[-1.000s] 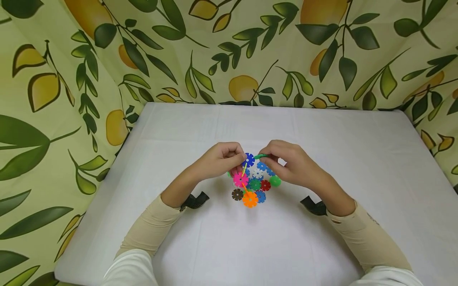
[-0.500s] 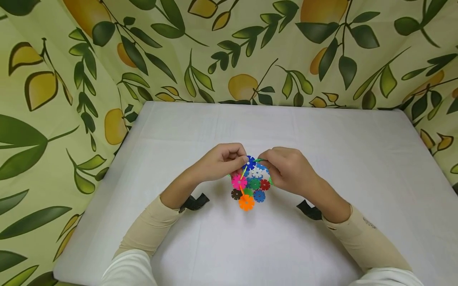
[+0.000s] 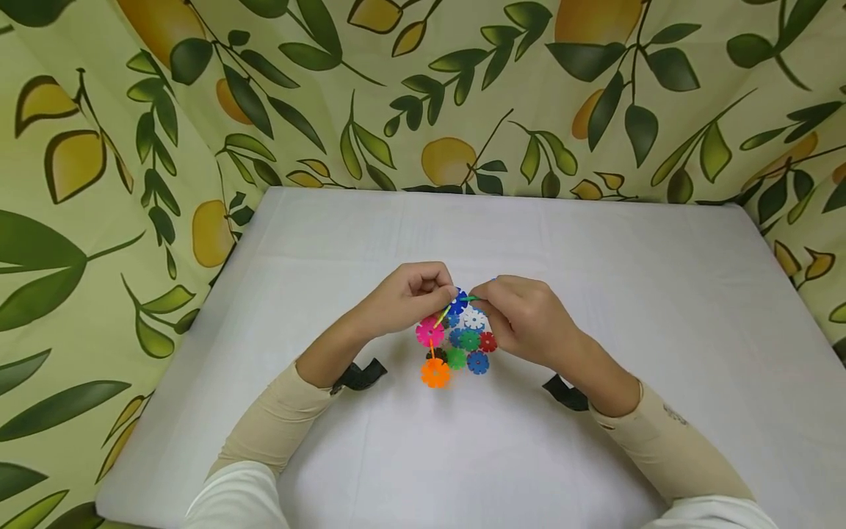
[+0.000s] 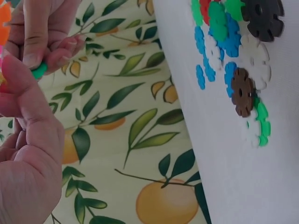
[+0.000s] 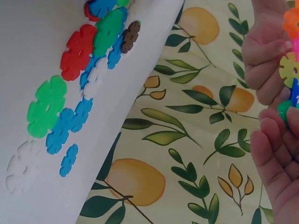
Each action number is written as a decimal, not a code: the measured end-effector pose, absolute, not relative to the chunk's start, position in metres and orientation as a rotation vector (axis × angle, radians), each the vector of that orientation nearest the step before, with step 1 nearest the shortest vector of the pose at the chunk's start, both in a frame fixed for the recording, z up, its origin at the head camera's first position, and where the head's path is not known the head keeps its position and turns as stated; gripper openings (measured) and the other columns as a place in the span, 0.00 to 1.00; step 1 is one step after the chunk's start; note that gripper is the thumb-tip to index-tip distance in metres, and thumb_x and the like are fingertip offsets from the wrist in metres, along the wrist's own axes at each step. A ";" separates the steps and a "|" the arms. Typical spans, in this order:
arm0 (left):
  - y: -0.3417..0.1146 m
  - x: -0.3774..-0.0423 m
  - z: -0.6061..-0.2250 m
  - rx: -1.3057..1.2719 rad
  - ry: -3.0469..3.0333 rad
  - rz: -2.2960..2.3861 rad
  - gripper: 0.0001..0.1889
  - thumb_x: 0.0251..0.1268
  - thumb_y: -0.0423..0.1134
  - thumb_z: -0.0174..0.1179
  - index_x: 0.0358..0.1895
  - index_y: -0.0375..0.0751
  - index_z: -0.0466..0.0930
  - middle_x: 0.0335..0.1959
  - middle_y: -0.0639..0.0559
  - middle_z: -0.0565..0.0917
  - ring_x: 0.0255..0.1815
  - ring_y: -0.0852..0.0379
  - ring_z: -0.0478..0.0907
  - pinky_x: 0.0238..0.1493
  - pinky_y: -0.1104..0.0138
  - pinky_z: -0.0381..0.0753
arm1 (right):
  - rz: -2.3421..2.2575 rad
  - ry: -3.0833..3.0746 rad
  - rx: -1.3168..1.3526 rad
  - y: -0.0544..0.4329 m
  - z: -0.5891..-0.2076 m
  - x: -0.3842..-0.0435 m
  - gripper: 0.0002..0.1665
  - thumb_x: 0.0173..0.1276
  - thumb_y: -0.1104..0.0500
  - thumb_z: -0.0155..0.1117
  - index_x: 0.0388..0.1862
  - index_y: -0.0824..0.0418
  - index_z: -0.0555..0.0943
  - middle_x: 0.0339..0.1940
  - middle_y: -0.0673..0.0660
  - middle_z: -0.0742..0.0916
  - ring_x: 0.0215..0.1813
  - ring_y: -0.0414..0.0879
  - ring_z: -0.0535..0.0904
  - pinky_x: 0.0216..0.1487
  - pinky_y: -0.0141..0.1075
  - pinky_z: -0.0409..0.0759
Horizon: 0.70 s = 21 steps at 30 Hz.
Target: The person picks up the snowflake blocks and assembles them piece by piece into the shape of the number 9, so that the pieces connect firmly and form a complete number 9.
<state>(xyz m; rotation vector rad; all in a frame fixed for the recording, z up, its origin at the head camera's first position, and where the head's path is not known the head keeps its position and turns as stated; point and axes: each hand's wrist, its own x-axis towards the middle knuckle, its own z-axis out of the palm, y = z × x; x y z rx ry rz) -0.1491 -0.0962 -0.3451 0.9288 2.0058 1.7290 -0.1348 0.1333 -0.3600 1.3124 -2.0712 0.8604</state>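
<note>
Multicoloured notched-disc chain (image 3: 430, 333), left hand (image 3: 413, 300) pinching it, right hand (image 3: 529, 316) pinching green disc (image 4: 39, 70), apparently touching

Left hand (image 3: 413, 300) pinching a dark blue disc (image 3: 457, 303), right hand (image 3: 532, 316) pinching a green disc (image 3: 471, 298) against it, yellow disc (image 3: 442, 317), pink disc (image 3: 429, 332) and orange disc (image 3: 435, 373) chained below, more coloured discs (image 3: 470, 339) on the white bench (image 3: 489, 455), leaf-and-fruit curtain (image 3: 449, 162) behind
</note>
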 end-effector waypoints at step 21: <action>-0.095 -0.153 -0.350 0.888 1.972 1.600 0.07 0.78 0.36 0.53 0.46 0.34 0.74 0.31 0.43 0.81 0.27 0.41 0.76 0.25 0.62 0.82 | 0.972 -2.139 1.313 0.134 -0.363 -0.142 0.05 0.68 0.65 0.63 0.40 0.66 0.81 0.31 0.55 0.89 0.29 0.43 0.84 0.31 0.36 0.84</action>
